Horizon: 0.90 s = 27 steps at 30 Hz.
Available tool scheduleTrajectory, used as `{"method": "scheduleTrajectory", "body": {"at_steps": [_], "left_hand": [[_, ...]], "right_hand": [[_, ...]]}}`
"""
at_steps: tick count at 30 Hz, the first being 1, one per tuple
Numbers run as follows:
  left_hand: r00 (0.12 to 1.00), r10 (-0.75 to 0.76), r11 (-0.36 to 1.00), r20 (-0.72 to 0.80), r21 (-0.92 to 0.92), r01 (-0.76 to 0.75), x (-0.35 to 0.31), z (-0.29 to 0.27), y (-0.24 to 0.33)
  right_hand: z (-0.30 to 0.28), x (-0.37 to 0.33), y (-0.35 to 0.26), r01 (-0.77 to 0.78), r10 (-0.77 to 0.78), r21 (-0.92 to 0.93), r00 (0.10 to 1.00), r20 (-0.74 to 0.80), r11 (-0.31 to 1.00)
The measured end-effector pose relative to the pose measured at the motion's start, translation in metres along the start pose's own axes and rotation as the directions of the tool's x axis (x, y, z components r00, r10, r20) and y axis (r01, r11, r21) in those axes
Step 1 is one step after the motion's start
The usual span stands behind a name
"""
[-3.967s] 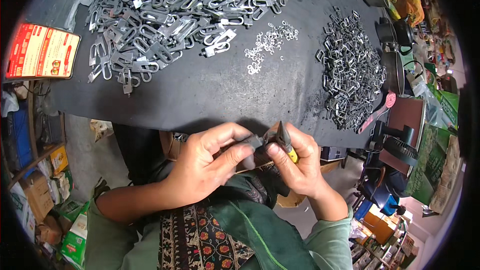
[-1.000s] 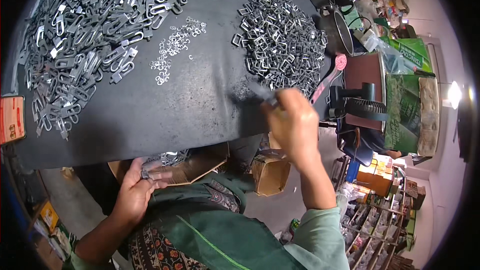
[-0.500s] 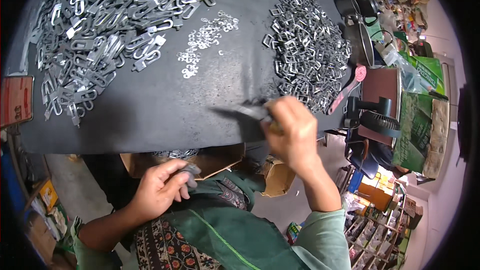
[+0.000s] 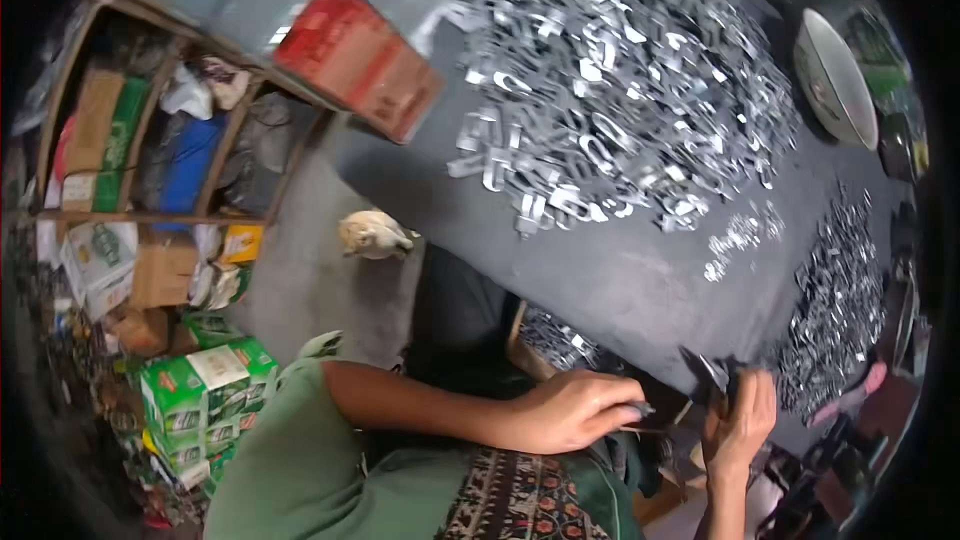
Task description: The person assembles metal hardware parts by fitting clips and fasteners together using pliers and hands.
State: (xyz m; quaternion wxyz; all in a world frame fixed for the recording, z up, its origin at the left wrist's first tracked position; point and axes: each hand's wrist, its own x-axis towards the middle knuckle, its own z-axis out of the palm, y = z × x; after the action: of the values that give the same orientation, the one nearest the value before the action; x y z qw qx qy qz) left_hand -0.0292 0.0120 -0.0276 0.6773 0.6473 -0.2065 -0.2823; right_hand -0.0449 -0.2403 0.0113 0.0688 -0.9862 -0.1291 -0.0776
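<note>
My left hand (image 4: 575, 410) is closed, its thumb and fingers pinching a small dark grey metal piece (image 4: 642, 408) just off the table's near edge. To its right, my right hand (image 4: 742, 420) grips a pointed metal hand tool (image 4: 712, 368); blur hides its exact kind. The tool's tip points up and left over the dark table (image 4: 600, 275). Beyond the hands lies a large heap of flat grey metal loop pieces (image 4: 620, 90). A little group of shiny small rings (image 4: 740, 238) sits right of that heap. Small metal frames (image 4: 835, 300) are piled at the right.
Under the table edge stands a cardboard box with metal pieces (image 4: 560, 340). A red box (image 4: 360, 60) rests at the table's left corner. A tan animal (image 4: 375, 235) is on the floor. Shelves (image 4: 150, 220), green packs (image 4: 205, 400) and a white bowl (image 4: 835, 80) surround the table.
The view has swung left, bringing shelves, floor and animal into sight and shifting the table rightward. Both hands still hold their things, and appear closer together.
</note>
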Motion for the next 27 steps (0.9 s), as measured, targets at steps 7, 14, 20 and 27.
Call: {"method": "scheduleTrajectory", "body": {"at_steps": [7, 14, 20, 27], "left_hand": [[0.961, 0.243, 0.949, -0.136, 0.237, -0.207, -0.010, -0.014, 0.014], [0.710, 0.555, 0.502, -0.433, 0.855, 0.128, -0.015, -0.118, 0.047], [0.850, 0.296, 0.564, -0.435, 0.798, 0.212, -0.027, -0.117, 0.042], [0.659, 0.567, 0.355, -0.494, 0.868, 0.347, -0.020, -0.155, 0.029]], "right_hand": [[-0.014, 0.022, -0.007, 0.056, -0.062, 0.045, 0.986, 0.156, 0.997], [-0.012, 0.017, -0.007, -0.123, 0.090, 0.271, 0.987, 0.131, 0.955], [-0.012, 0.018, -0.020, -0.093, 0.046, 0.414, 0.992, 0.121, 0.905], [-0.009, 0.008, -0.023, -0.094, 0.052, 0.420, 0.993, 0.110, 0.903]]}}
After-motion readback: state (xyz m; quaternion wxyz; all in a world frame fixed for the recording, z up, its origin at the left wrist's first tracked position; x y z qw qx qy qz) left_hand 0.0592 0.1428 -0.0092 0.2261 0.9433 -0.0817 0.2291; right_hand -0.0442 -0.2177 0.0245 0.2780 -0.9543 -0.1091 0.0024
